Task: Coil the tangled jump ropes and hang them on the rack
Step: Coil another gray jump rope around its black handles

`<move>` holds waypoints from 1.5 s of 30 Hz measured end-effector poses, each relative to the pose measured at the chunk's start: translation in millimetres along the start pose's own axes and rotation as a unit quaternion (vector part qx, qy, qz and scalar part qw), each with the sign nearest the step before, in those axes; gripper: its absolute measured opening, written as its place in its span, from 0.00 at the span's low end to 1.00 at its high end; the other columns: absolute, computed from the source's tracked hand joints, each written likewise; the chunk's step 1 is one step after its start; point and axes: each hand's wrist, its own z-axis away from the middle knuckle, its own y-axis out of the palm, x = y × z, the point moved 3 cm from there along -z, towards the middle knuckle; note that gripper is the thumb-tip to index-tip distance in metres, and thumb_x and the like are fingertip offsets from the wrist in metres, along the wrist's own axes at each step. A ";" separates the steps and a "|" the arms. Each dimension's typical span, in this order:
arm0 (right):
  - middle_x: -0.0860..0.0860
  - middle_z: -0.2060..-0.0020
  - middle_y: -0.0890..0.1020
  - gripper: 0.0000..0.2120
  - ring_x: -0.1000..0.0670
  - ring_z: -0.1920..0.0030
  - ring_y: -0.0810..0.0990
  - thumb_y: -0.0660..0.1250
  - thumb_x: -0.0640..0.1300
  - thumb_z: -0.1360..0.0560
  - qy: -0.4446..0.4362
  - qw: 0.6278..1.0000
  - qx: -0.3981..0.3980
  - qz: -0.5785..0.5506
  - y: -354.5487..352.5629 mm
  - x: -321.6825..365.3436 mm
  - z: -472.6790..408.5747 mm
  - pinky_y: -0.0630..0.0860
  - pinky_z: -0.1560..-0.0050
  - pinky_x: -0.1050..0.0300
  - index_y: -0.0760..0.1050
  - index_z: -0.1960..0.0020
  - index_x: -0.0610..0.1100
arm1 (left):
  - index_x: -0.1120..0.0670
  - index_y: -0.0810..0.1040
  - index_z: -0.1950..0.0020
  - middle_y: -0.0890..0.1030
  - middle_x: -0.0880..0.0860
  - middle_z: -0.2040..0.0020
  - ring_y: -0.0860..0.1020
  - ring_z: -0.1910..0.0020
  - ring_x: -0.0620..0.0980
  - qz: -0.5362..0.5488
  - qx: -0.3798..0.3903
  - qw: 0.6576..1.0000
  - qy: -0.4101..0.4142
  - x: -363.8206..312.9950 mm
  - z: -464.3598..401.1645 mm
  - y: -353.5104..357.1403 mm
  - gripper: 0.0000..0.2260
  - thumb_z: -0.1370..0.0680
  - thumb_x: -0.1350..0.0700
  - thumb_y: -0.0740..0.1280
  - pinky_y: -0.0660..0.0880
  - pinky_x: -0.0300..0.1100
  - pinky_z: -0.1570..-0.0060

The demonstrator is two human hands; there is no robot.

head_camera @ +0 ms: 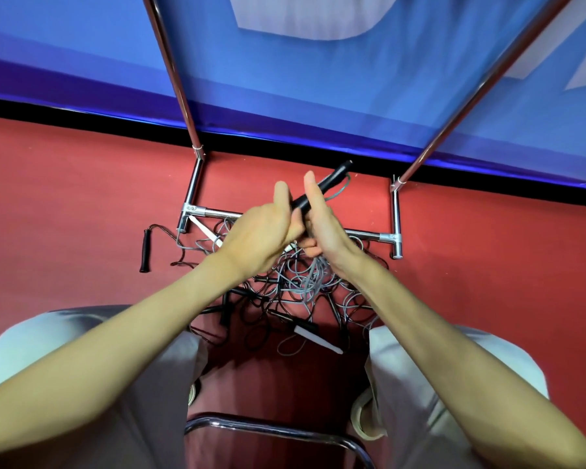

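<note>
We look down on both hands raised together above a tangle of jump ropes [298, 286] on the red floor [65, 198]. The left hand [261, 231] and the right hand [322, 228] meet around one black handle [322, 186], which tilts up and away to the right; both thumbs stand upright, one on each side of it, and the fingers curl around its lower end. A grey cord [335, 192] loops out near the handle's upper end and runs back down beside the right hand. More grey cord hangs from below the hands into the pile.

The pile lies just in front of the chrome rack [190, 184], whose low crossbar [214, 213] runs behind the hands and whose two uprights rise toward a blue wall [82, 62]. Grey and black cords cross one another there, with several black handles among them. A white handle [318, 340] lies at the near edge of the tangle and another white handle [205, 231] lies by the left foot of the rack. A separate black handle [145, 250] rests on the floor to the left, apart from the heap, its dark cord trailing back toward it.

Light trouser legs [156, 384] frame the bottom of the view, with a curved chrome chair frame [271, 429] between them.
</note>
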 end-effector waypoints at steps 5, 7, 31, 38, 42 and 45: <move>0.56 0.81 0.64 0.25 0.58 0.81 0.58 0.53 0.57 0.18 0.006 0.999 -0.038 -0.016 -7.2 1.3 -0.4 0.54 0.80 0.66 0.64 0.71 0.47 | 0.56 0.57 0.50 0.70 0.54 0.61 0.67 0.70 0.58 -0.037 -0.014 0.997 0.061 -7.7 2.1 -2.9 0.09 0.17 0.53 0.54 0.61 0.48 0.69; 0.55 0.81 0.62 0.23 0.58 0.81 0.57 0.54 0.52 0.17 -0.008 0.997 -0.061 -0.040 -7.7 4.3 -0.9 0.54 0.79 0.66 0.65 0.70 0.47 | 0.57 0.61 0.49 0.71 0.54 0.60 0.67 0.70 0.58 -0.027 -0.048 0.996 0.063 -8.4 2.1 -6.8 0.10 0.17 0.51 0.56 0.61 0.46 0.69; 0.52 0.81 0.64 0.25 0.56 0.82 0.56 0.56 0.55 0.18 0.023 0.996 -0.077 -0.039 -2.4 4.9 7.0 0.52 0.80 0.68 0.66 0.70 0.43 | 0.65 0.72 0.44 0.77 0.61 0.57 0.76 0.64 0.61 -0.015 -0.143 0.989 0.045 -1.5 7.6 -3.0 0.21 0.22 0.46 0.59 0.63 0.44 0.66; 0.55 0.81 0.59 0.21 0.57 0.82 0.56 0.57 0.49 0.17 -0.051 0.986 -0.099 -0.127 -9.0 6.6 2.8 0.52 0.81 0.66 0.72 0.66 0.42 | 0.57 0.63 0.38 0.74 0.47 0.53 0.73 0.63 0.43 0.218 -0.120 0.968 0.006 0.6 1.8 -1.7 0.19 0.21 0.50 0.67 0.70 0.31 0.59; 0.55 0.80 0.57 0.20 0.58 0.81 0.55 0.56 0.48 0.17 -0.079 0.983 -0.102 -0.134 -9.9 9.2 -0.2 0.53 0.81 0.66 0.68 0.66 0.42 | 0.57 0.63 0.43 0.74 0.49 0.57 0.73 0.71 0.48 0.429 -0.110 0.893 -0.081 -0.7 1.0 -3.4 0.15 0.20 0.47 0.61 0.73 0.45 0.68; 0.56 0.80 0.58 0.20 0.58 0.81 0.56 0.56 0.46 0.17 -0.111 0.981 -0.097 -0.129 -3.8 7.3 -1.9 0.54 0.81 0.66 0.70 0.66 0.42 | 0.62 0.70 0.48 0.73 0.55 0.67 0.68 0.78 0.51 0.498 -0.081 0.845 -0.176 0.3 -2.1 -1.4 0.25 0.18 0.39 0.50 0.65 0.40 0.77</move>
